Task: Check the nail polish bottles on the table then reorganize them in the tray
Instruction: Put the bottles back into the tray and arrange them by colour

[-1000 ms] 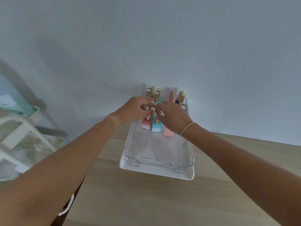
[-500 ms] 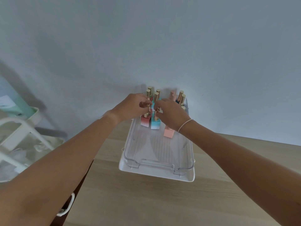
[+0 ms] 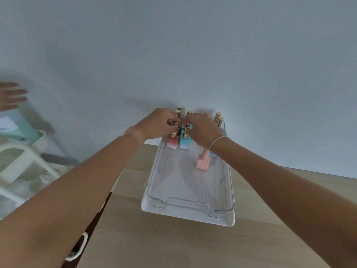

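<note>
A clear plastic tray [image 3: 190, 205] rests in a white tray [image 3: 185, 216] on the wooden table. Several nail polish bottles with gold caps stand at its far end. My left hand [image 3: 157, 123] pinches the gold cap of a red bottle [image 3: 172, 142]. Beside it, my right hand [image 3: 202, 128] grips the cap of a teal bottle [image 3: 185, 142]. Both bottles stand side by side on the tray floor. Nearer, a pink bottle [image 3: 202, 161] stands alone, partly behind my right wrist. A pale blue bottle [image 3: 212, 154] is mostly hidden under that wrist.
A white trolley [image 3: 21, 161] with a mint container [image 3: 21, 124] stands left of the table. Another person's hand [image 3: 10, 95] shows at the far left edge. A plain wall rises right behind the tray. Bare wooden table [image 3: 193, 246] lies in front of the tray.
Both hands have shifted slightly toward the tray's far end with the red and teal bottles. A hand has come into view at the far left.
</note>
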A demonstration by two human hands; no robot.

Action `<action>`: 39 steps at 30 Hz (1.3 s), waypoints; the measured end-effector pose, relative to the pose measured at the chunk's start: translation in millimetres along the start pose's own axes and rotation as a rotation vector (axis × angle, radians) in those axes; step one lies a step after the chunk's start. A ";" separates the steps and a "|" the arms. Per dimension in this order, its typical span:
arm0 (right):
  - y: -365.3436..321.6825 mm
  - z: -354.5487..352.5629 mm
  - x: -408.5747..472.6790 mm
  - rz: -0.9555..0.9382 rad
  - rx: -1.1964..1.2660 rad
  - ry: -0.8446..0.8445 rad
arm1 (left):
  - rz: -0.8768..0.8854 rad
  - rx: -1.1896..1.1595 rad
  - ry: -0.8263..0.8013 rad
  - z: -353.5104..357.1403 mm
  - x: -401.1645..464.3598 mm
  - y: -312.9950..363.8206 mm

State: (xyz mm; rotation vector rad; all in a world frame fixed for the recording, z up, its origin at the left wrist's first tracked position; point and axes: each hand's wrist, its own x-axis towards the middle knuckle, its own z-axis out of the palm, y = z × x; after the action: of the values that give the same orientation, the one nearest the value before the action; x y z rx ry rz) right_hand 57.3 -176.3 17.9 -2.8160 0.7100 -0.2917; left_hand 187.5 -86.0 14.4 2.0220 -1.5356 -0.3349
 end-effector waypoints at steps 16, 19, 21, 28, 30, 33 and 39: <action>4.1 3.1 1.6 -0.041 -0.001 0.041 | -0.127 -0.217 0.237 11.6 11.0 -0.5; 5.1 2.9 2.3 -0.033 -0.008 0.058 | -0.172 -0.220 0.244 11.3 14.5 -0.8; 6.1 3.4 2.6 -0.031 -0.034 0.079 | -0.177 -0.216 0.241 11.5 15.8 -0.3; 7.2 3.8 3.9 -0.030 -0.057 0.088 | -0.168 -0.199 0.253 9.7 18.9 -0.4; 7.0 3.1 4.3 -0.029 -0.055 0.084 | -0.164 -0.185 0.246 8.4 19.3 -2.4; 6.8 2.5 4.2 -0.029 -0.051 0.081 | -0.153 -0.197 0.225 7.6 18.1 -4.7; 6.1 3.3 6.8 -0.034 -0.063 0.073 | -0.143 -0.219 0.185 7.6 15.2 -8.1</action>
State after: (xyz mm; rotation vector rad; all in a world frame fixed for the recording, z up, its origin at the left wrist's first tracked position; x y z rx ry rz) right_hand 61.3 -184.2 14.1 -2.8927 0.6989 -0.3864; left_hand 194.6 -101.1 5.8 1.9349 -1.1929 -0.3447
